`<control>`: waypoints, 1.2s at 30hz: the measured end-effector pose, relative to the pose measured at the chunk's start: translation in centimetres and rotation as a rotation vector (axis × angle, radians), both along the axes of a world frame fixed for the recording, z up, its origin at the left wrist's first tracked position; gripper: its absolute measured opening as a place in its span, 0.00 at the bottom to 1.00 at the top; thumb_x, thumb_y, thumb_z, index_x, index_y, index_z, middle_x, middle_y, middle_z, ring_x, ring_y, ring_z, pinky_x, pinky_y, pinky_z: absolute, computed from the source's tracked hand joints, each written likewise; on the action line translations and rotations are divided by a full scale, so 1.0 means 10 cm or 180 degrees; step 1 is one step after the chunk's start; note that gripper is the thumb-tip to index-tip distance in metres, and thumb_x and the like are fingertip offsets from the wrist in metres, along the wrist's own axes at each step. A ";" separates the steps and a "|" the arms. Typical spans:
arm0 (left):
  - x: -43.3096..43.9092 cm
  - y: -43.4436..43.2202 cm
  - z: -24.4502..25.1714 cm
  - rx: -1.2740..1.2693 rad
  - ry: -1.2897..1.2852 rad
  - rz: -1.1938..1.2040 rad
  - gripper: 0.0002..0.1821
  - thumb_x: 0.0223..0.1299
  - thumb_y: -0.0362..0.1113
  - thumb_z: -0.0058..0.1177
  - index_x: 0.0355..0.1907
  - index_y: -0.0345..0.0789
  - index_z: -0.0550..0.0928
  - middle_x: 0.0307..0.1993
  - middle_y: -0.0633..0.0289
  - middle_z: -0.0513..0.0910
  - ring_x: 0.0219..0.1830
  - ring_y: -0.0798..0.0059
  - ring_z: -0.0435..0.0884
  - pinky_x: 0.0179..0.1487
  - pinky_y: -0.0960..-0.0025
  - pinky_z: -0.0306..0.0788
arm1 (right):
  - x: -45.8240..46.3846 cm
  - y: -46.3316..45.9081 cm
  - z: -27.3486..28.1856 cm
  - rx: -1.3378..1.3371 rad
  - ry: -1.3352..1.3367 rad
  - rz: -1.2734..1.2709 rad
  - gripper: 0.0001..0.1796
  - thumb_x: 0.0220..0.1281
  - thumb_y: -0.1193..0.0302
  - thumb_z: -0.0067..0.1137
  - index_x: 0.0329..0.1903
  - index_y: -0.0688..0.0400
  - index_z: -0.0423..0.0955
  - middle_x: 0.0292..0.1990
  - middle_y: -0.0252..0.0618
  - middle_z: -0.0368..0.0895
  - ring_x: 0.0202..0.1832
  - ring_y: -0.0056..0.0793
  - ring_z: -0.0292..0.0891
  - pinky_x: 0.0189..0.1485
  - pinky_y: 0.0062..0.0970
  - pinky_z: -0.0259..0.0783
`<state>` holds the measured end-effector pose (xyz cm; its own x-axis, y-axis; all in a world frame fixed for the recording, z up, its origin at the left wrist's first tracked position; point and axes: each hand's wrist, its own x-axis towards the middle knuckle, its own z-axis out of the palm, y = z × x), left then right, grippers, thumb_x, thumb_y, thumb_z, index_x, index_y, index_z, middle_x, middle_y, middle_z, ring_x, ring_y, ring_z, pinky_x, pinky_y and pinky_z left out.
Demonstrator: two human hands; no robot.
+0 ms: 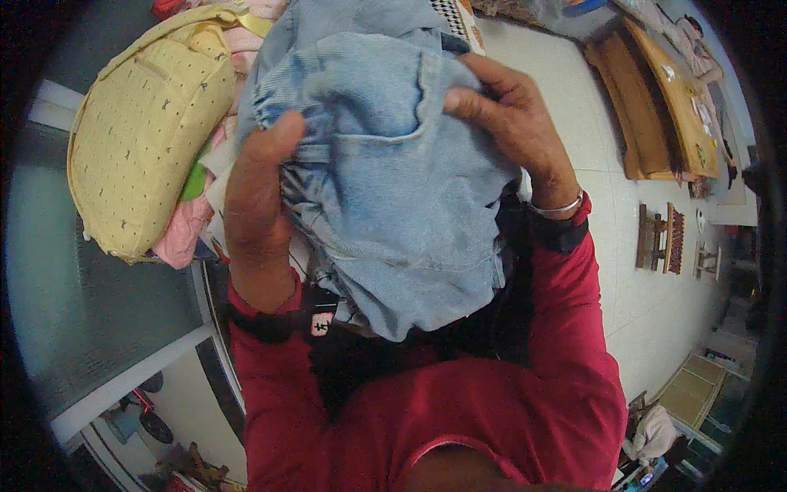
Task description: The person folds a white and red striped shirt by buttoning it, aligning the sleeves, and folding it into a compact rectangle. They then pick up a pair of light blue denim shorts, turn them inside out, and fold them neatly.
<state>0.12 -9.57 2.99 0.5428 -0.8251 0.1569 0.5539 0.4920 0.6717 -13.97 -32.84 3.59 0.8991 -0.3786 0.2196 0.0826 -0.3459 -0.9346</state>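
A light-blue denim garment (pixel 393 203) is bunched up in front of my chest, a seamed pocket or flap edge showing across its upper part. My left hand (pixel 261 184) grips its left side, thumb on top beside gathered, darker folds. On the upper right, my right hand (pixel 513 114) pinches the denim edge between thumb and fingers. The fingertips of both hands are partly hidden by the cloth. The garment's lower end hangs in loose folds near my lap.
A yellow patterned bag (pixel 154 135) rests at the left on pink cloth (pixel 187 230). Frosted glass panels in a pale frame (pixel 132 375) stand at left. Across the tiled floor (pixel 590 203) at right are a wooden table (pixel 676 104), a small stool (pixel 661 237) and a person (pixel 707 67).
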 end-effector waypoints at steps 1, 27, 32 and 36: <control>-0.02 0.01 0.03 0.0311 -0.0345 0.0051 0.32 0.61 0.39 0.56 0.65 0.25 0.70 0.58 0.53 0.79 0.59 0.68 0.79 0.66 0.64 0.70 | 0.02 -0.02 0.05 0.0168 -0.0061 -0.0100 0.23 0.58 0.60 0.72 0.53 0.58 0.81 0.41 0.29 0.83 0.44 0.21 0.76 0.50 0.23 0.72; 0.26 0.03 0.11 0.2327 -0.2111 0.0510 0.19 0.62 0.39 0.63 0.46 0.25 0.81 0.39 0.58 0.84 0.40 0.75 0.80 0.44 0.72 0.74 | -0.11 0.63 0.17 -0.2225 0.0801 -0.0018 0.32 0.45 0.73 0.74 0.58 0.50 0.77 0.51 0.37 0.80 0.54 0.31 0.75 0.56 0.34 0.70; 0.22 0.32 0.15 0.2133 -0.2509 -0.0678 0.30 0.54 0.38 0.66 0.59 0.29 0.77 0.52 0.59 0.83 0.54 0.71 0.80 0.57 0.67 0.72 | -0.11 0.35 -0.04 -0.1311 0.0590 0.0420 0.26 0.45 0.80 0.73 0.51 0.52 0.79 0.45 0.28 0.80 0.49 0.23 0.73 0.54 0.26 0.70; 0.13 0.55 0.11 0.1876 -0.3266 -0.1183 0.27 0.54 0.44 0.68 0.53 0.30 0.81 0.40 0.61 0.87 0.42 0.72 0.85 0.49 0.69 0.77 | -0.07 0.25 -0.14 -0.0450 0.0266 0.0410 0.19 0.48 0.81 0.72 0.44 0.54 0.80 0.40 0.24 0.81 0.45 0.17 0.74 0.52 0.21 0.69</control>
<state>1.43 -4.11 4.09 0.1062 -0.9914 -0.0762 -0.3170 -0.1064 0.9424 -14.65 -30.39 2.19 0.9554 -0.2301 0.1849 0.0587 -0.4657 -0.8830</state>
